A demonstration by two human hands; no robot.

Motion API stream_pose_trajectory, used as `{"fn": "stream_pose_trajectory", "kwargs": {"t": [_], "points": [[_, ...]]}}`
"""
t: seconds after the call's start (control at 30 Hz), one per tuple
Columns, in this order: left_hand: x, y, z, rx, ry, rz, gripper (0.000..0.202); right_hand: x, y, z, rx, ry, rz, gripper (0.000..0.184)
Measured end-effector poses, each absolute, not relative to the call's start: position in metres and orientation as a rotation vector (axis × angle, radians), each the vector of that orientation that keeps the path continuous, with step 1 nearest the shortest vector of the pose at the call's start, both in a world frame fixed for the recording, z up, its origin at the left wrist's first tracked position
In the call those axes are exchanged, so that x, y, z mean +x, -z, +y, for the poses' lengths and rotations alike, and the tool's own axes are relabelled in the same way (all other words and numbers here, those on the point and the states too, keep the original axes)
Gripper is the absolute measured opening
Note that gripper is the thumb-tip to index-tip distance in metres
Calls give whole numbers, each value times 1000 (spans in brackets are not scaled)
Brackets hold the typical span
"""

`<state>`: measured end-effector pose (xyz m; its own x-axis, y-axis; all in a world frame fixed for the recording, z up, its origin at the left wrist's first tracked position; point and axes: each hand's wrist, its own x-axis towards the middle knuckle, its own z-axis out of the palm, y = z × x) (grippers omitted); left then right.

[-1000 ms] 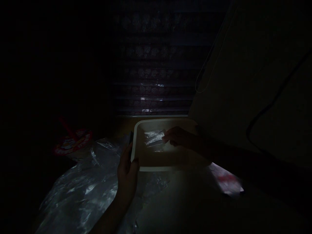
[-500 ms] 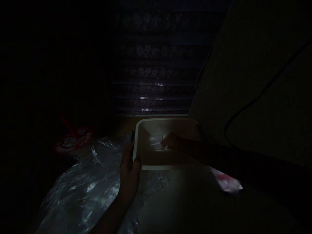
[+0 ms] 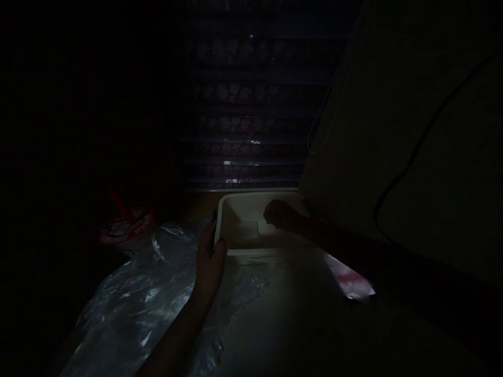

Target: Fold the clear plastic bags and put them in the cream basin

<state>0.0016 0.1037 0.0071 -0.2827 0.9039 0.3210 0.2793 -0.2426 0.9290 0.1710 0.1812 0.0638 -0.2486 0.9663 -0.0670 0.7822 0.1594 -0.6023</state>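
The scene is very dark. A pale rectangular plastic tub [image 3: 239, 201] stands ahead of me. My left hand [image 3: 209, 259] grips the tub's near left corner, thumb over the rim. A small clear plastic packet [image 3: 247, 230] lies flat on the tub's floor. My right hand [image 3: 280, 214] hovers inside the tub just right of and above the packet, fingers curled; nothing shows in them.
Crumpled clear plastic sheeting [image 3: 137, 298] spreads across the surface at the lower left. A red and white printed wrapper [image 3: 126, 228] lies at the left. Another pale packet with red print [image 3: 348, 277] sits right of the tub. A patterned blind [image 3: 243, 115] hangs behind.
My right hand held the clear packet up inside the tub, lowered it to the bottom, then let go and lifted away. The left hand stayed on the tub.
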Motion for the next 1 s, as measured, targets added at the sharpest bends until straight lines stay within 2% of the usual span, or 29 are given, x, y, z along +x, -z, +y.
{"fn": "stream_pose_trajectory", "kwargs": {"t": [0.1, 0.17, 0.27, 0.4, 0.47, 0.57, 0.63, 0.7, 0.77, 0.9, 1.0], "points": [[0, -6, 113, 1498, -1548, 1466, 42, 176, -92, 156, -1637, -464, -2119, 15], [-1, -8, 118, 1536, -1551, 1460, 41, 178, -104, 134, -1597, -313, -2083, 22], [0, -16, 114, 1589, -1588, 1479, 37, 182, -102, 97, -1361, -160, -2038, 26], [7, -22, 80, 1690, -1762, 1552, 35, 187, -57, 66, -1212, -160, -2220, 24], [12, -14, 59, 2020, -1792, 1518, 34, 189, -28, 62, -1253, -198, -2280, 25], [19, 11, 39, 2639, -1355, 1090, 37, 190, 8, 66, -1335, -196, -2354, 25], [21, 27, 36, 2822, -1121, 900, 40, 189, 24, 71, -1348, -145, -2412, 21], [22, 38, 39, 2849, -1045, 913, 40, 188, 33, 74, -1365, -83, -2421, 15], [20, 43, 42, 2807, -1086, 1024, 37, 188, 37, 77, -1373, -66, -2358, 17], [16, 45, 49, 2604, -1141, 1246, 33, 193, 39, 78, -1250, -219, -2244, 18], [15, 51, 53, 2463, -1120, 1303, 39, 196, 39, 79, -1139, -296, -2209, 16]]}}
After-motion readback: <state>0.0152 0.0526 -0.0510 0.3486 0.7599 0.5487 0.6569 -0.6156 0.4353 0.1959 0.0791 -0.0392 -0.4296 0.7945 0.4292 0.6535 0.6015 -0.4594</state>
